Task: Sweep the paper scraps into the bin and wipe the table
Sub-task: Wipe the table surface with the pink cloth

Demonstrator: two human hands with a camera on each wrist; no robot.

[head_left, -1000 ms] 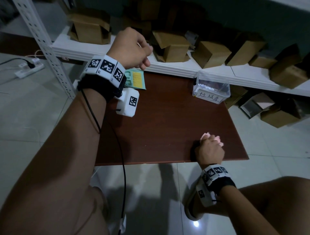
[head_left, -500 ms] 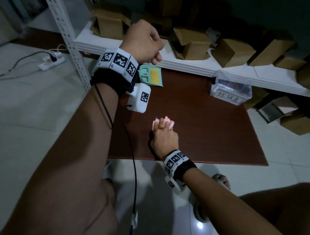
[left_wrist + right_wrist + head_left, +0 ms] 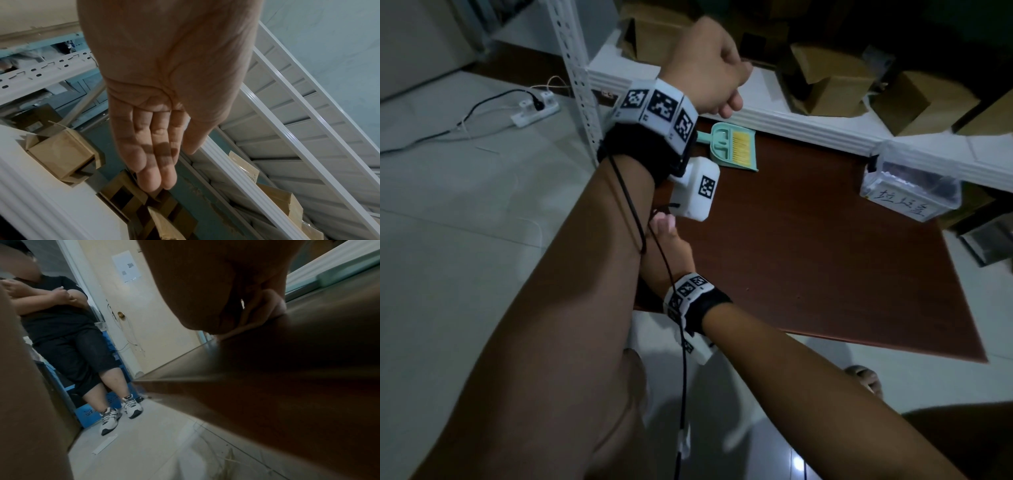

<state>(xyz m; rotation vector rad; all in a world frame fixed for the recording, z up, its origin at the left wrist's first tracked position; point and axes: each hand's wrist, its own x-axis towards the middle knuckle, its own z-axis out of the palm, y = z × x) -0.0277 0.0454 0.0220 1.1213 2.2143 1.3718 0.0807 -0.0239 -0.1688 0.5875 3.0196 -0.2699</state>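
Note:
My right hand [image 3: 671,253] grips a pink cloth [image 3: 663,222] and presses it onto the dark brown table [image 3: 825,257] near its front left corner, partly hidden under my left forearm. In the right wrist view its curled fingers [image 3: 265,308] sit on the tabletop by the edge. My left hand [image 3: 709,72] hangs raised above the table's back left, holding nothing; the left wrist view shows its fingers [image 3: 156,162] relaxed and nearly straight. A clear plastic bin [image 3: 911,192] with a handwritten label stands at the back right. No paper scraps show on the table.
A teal dustpan with a yellow brush [image 3: 732,147] lies at the table's back left. Behind runs a white shelf [image 3: 808,126] with several cardboard boxes [image 3: 828,82]. A shelf post [image 3: 578,78] and a power strip [image 3: 534,109] are at left. Another person [image 3: 68,337] stands nearby.
My right hand has slid the pink cloth leftward along the table's front, from the right edge to the left corner. The left hand stays raised and empty.

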